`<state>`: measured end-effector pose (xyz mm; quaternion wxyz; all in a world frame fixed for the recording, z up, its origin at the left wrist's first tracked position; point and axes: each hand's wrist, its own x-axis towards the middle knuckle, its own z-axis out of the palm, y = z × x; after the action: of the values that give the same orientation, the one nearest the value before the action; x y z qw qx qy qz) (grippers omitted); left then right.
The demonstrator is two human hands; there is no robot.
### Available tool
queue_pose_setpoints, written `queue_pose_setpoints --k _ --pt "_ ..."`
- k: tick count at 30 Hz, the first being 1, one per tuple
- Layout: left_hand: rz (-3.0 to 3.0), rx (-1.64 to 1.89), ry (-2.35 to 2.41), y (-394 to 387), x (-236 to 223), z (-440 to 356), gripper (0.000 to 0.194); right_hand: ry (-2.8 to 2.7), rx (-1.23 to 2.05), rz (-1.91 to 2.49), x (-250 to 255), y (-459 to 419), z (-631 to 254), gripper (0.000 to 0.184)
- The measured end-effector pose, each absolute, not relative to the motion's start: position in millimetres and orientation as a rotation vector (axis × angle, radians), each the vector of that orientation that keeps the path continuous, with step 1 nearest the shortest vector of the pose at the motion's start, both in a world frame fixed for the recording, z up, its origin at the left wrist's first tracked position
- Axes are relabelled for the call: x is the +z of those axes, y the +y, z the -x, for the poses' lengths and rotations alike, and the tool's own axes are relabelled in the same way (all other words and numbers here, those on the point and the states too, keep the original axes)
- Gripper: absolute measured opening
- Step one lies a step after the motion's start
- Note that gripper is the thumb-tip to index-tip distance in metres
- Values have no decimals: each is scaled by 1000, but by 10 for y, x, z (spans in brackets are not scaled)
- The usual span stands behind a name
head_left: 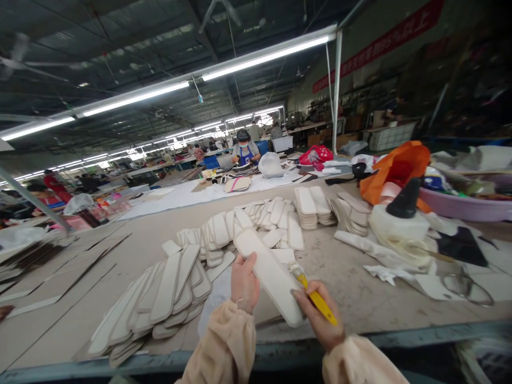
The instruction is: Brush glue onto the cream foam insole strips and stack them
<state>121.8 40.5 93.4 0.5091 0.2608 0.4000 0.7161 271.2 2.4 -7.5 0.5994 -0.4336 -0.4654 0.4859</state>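
A long white panel with rounded ends (270,274) is held up over the table, tilted between my two hands. My left hand (245,284) grips its left edge, thumb on top. Low on its right side, my right hand (322,314) holds a yellow-handled brush (316,298), and its fingertips touch the panel's edge. The brush's bristles point up and away from me. Left of my hands lies a fanned heap of similar panels (166,288). Behind the held panel, more of them (224,229) are spread in overlapping rows.
Neat panel stacks (306,202) stand at the back. On the right are a white plastic container with a black cone top (400,229), glasses (468,285), an orange bag (396,165) and a lilac basin (468,205). Flat sheets (68,266) lie left. A co-worker (245,152) sits across.
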Motion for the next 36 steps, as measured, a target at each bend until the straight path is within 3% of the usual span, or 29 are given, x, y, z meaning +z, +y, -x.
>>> queue_pose_setpoints --k 10,26,33,36 --pt "-450 1818 1089 462 941 -1119 12 -1125 1031 1058 -58 20 -2710 38" --pt "-407 1835 1103 482 813 -1064 12 -1189 1040 1120 -57 32 -2704 34" --pt "-424 1849 956 444 848 -1038 24 -1170 1024 1095 -128 44 -2726 36" --pt "-396 1894 917 455 896 -1013 17 -1149 1034 1091 -143 40 -2716 39"
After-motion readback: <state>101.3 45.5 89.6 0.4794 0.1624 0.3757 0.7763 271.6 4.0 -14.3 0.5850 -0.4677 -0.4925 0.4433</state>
